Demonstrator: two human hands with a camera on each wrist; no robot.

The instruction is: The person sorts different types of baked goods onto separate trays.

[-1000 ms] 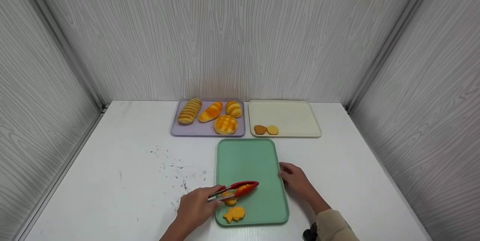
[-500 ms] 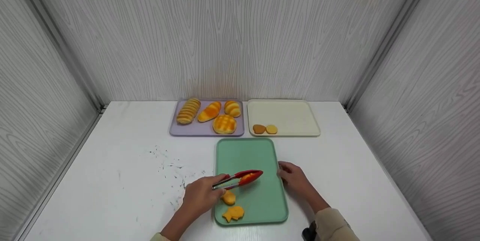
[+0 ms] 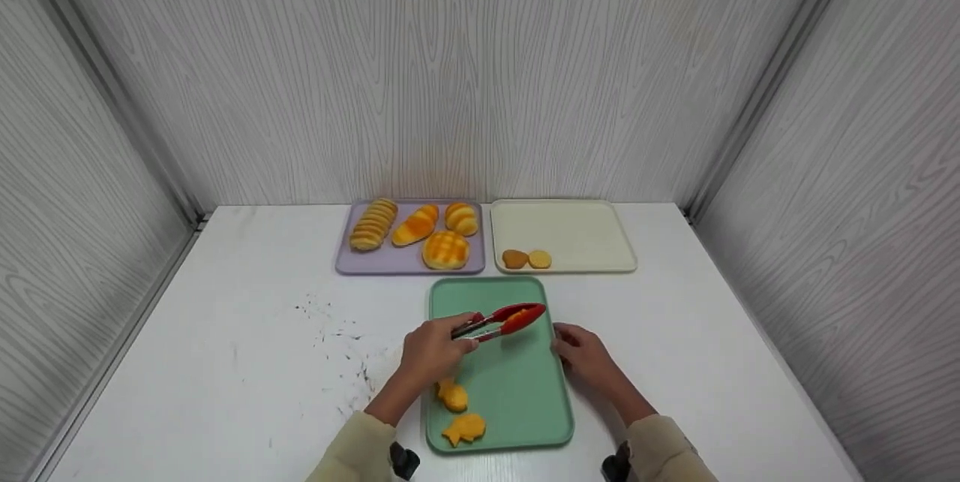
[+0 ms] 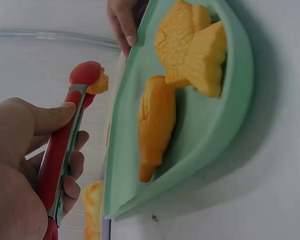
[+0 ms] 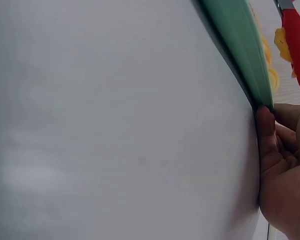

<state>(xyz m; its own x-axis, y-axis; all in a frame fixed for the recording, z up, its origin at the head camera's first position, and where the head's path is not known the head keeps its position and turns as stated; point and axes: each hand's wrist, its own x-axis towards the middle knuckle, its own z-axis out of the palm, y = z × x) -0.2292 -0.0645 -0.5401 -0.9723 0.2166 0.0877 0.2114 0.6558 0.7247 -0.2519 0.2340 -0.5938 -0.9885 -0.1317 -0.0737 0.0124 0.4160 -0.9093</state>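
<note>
My left hand (image 3: pixel 433 350) grips red-tipped tongs (image 3: pixel 526 318) over the green tray (image 3: pixel 517 399). Between the tong tips is a small orange-yellow food piece (image 4: pixel 99 84), mostly covered by them and raised above the tray. Two fish-shaped cakes (image 4: pixel 156 120) lie at the tray's near left corner; in the head view the nearer fish cake (image 3: pixel 465 429) shows whole, while the left arm overlaps the other's edge. On the tray's right side my right hand (image 3: pixel 589 360) pinches the rim, thumb and fingers on either side of it in the right wrist view.
Behind the green tray stands a purple tray (image 3: pixel 382 269) with several bread rolls (image 3: pixel 446 250). Beside it, a cream tray (image 3: pixel 570 230) bears a brown nugget-like piece (image 3: pixel 514 259) and a round yellow piece (image 3: pixel 540 259). Wood-grain walls enclose the white table (image 3: pixel 247 332) on three sides.
My left hand has carried the tongs and the food piece away from me and to the right, uncovering the fish cakes. The right hand has stayed at the tray rim.
</note>
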